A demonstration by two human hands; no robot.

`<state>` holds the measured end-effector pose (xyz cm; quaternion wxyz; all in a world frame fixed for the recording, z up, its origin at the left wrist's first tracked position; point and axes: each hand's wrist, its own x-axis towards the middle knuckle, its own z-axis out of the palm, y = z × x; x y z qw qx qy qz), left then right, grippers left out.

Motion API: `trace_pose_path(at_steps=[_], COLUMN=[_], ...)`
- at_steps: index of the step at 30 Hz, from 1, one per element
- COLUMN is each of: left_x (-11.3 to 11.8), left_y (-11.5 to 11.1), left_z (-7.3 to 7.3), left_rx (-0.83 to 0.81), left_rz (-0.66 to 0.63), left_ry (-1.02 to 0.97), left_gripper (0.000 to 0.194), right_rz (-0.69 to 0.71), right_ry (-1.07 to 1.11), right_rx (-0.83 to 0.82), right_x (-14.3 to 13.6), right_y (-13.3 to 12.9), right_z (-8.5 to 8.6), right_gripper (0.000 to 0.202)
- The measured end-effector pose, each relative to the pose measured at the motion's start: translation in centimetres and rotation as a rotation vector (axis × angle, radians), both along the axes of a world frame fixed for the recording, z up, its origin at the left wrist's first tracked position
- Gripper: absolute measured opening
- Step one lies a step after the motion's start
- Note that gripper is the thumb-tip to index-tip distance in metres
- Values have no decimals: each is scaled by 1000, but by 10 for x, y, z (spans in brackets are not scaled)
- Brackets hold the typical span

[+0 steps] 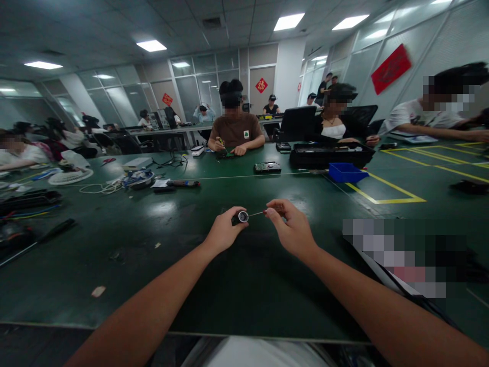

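Cylinder (243, 217), one, dark with a pale rim: was held at the centre of the frame, over the table (214, 300), between the curled thumb and fingers of the left hand (223, 230). Screwdriver (256, 213), one, thin-shafted, reddish handle: was gripped just right of it in the bent fingers of the right hand (293, 228), tip directed at the rim; contact could not be told. Cylinder was judged light, stiff, possibly slippery, best taken by its side wall; screwdriver, light and rigid, by its handle.
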<state>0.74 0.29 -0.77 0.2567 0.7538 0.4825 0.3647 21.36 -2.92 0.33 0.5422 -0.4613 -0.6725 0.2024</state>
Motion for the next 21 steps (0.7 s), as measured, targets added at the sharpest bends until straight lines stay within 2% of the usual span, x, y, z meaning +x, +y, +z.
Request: trace_pose_path(at_steps=[7,21], left_x=[-1,0], left_y=[1,-3], left_z=[-3,2], left_rx=[9,44], left_rz=[-25,-17], left_ry=[28,66], left_gripper=[33,33], right_rz=[14,-149], right_ry=[-32,-81], right_rx=[-2,11], right_x=[0,1], right_y=[-3,-3], right_z=[4,12], right_gripper=[20,29])
